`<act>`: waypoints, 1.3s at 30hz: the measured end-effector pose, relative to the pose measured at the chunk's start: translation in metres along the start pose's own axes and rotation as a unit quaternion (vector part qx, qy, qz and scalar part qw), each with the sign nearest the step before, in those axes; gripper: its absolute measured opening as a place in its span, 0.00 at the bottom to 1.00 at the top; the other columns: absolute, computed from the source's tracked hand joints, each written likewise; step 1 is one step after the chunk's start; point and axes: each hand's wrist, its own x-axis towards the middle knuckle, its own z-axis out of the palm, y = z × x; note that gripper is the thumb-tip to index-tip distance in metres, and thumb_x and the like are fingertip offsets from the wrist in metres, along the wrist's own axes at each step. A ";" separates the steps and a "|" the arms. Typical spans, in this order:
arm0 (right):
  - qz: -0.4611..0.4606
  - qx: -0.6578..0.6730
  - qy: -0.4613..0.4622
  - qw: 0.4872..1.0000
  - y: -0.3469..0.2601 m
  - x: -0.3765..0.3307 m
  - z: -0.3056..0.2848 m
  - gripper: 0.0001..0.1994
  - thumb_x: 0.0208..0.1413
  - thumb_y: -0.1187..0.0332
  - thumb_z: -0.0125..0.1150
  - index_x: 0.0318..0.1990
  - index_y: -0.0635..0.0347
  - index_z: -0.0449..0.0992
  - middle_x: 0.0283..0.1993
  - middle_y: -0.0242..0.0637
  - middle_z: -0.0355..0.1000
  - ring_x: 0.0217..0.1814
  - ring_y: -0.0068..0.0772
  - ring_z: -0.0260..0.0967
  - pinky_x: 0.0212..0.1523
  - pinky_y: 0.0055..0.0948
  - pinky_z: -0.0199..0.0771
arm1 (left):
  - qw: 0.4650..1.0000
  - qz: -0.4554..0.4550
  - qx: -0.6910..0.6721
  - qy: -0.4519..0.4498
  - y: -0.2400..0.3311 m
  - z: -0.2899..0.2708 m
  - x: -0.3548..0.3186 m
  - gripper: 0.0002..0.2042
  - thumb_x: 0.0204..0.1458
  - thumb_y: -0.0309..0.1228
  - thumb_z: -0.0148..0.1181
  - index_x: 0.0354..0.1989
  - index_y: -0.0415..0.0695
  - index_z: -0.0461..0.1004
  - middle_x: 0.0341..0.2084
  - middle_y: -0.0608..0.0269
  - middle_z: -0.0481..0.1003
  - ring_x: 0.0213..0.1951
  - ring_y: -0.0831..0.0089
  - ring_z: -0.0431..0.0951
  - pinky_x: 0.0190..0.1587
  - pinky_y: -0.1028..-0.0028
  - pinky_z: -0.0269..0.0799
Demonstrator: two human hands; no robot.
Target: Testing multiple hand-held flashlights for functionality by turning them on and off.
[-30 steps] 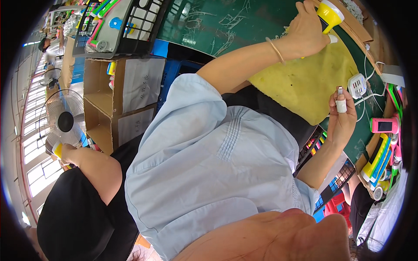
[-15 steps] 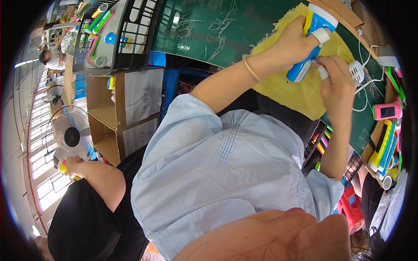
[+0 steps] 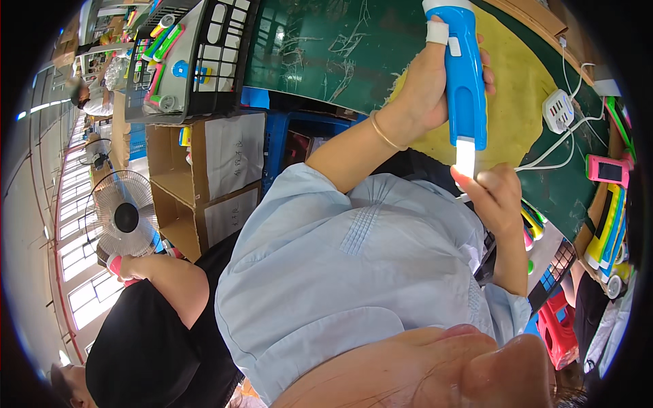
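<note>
My left hand [image 3: 425, 95] is wrapped round a blue flashlight [image 3: 466, 75] with a white head at the top of the view. White tape covers the thumb. A bright white piece [image 3: 465, 158], seemingly lit, sticks out of the flashlight's tail. The thumb and finger of my right hand [image 3: 495, 197] pinch its lower end, and the fingertip beside it glows reddish. From the white charger block [image 3: 558, 111], a white cable [image 3: 544, 160] runs behind my right hand; whether it joins the white piece is hidden. Under the flashlight lies a yellow cloth [image 3: 507, 115].
A black crate [image 3: 221, 51] with colourful flashlights stands left on the green table [image 3: 306, 47]. Cardboard boxes [image 3: 178, 180] and a fan [image 3: 125, 216] are below it. At the right edge lie more flashlights [image 3: 605, 224]. A co-worker's hand [image 3: 126, 268] holds something pink.
The flashlight has moved left and turned from slanted to nearly upright, blue side showing. My right hand has moved down to its tail, where the white piece now shows.
</note>
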 end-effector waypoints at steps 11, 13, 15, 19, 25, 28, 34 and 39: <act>0.373 0.252 0.113 0.886 0.020 -0.030 0.038 0.29 0.35 0.62 0.67 0.48 0.63 0.66 0.42 0.38 0.65 0.44 0.31 0.65 0.43 0.28 0.65 | 0.763 0.333 0.482 -0.273 -0.017 -0.017 -0.033 0.27 0.35 0.41 0.66 0.44 0.43 0.65 0.36 0.56 0.71 0.39 0.57 0.71 0.40 0.66 0.67; 0.347 0.213 0.077 0.910 0.022 -0.030 0.026 0.29 0.34 0.62 0.65 0.48 0.65 0.66 0.34 0.39 0.63 0.35 0.35 0.64 0.36 0.26 0.63 | 0.756 0.328 0.490 -0.284 -0.015 -0.019 -0.036 0.31 0.31 0.36 0.69 0.46 0.45 0.63 0.37 0.55 0.71 0.40 0.57 0.72 0.41 0.66 0.69; 0.365 0.186 0.053 0.911 0.021 -0.024 0.016 0.23 0.40 0.64 0.59 0.46 0.66 0.66 0.32 0.42 0.61 0.33 0.37 0.62 0.34 0.27 0.61 | 0.776 0.261 0.521 -0.243 -0.014 -0.021 -0.038 0.31 0.31 0.34 0.69 0.46 0.44 0.62 0.38 0.55 0.70 0.40 0.57 0.72 0.41 0.67 0.69; 0.367 0.127 0.067 0.919 0.017 -0.011 0.006 0.07 0.54 0.72 0.43 0.35 0.68 0.65 0.29 0.40 0.58 0.30 0.34 0.58 0.32 0.25 0.58 | 0.743 0.283 0.583 -0.165 -0.012 -0.021 -0.039 0.36 0.32 0.33 0.68 0.52 0.39 0.55 0.42 0.50 0.67 0.42 0.52 0.70 0.43 0.65 0.68; 0.439 0.257 0.086 0.857 0.015 -0.009 0.000 0.07 0.54 0.72 0.48 0.26 0.66 0.66 0.24 0.31 0.64 0.28 0.19 0.58 0.32 0.18 0.58 | 0.788 0.232 0.564 -0.085 -0.011 -0.013 -0.036 0.33 0.39 0.38 0.67 0.48 0.36 0.55 0.36 0.55 0.68 0.37 0.70 0.71 0.40 0.74 0.67; 0.433 0.187 0.125 0.873 0.012 -0.002 -0.005 0.09 0.55 0.70 0.47 0.27 0.66 0.67 0.25 0.32 0.65 0.29 0.19 0.60 0.33 0.18 0.59 | 0.810 0.174 0.556 -0.063 -0.006 -0.008 -0.029 0.34 0.43 0.34 0.60 0.53 0.31 0.47 0.35 0.48 0.68 0.35 0.61 0.73 0.38 0.70 0.68; 0.395 0.241 0.169 0.871 0.008 0.025 -0.027 0.09 0.56 0.69 0.47 0.28 0.67 0.67 0.24 0.31 0.63 0.27 0.20 0.59 0.29 0.17 0.57 | 0.882 0.060 0.454 -0.111 0.001 -0.004 -0.020 0.30 0.41 0.28 0.61 0.51 0.38 0.53 0.34 0.61 0.66 0.39 0.74 0.69 0.45 0.73 0.67; 0.326 0.206 0.092 0.918 0.020 0.039 -0.024 0.06 0.52 0.72 0.51 0.29 0.67 0.68 0.21 0.32 0.61 0.23 0.19 0.56 0.23 0.19 0.55 | 0.832 0.075 0.545 -0.070 -0.005 -0.004 -0.019 0.27 0.35 0.31 0.66 0.44 0.38 0.58 0.32 0.60 0.67 0.34 0.74 0.70 0.38 0.75 0.67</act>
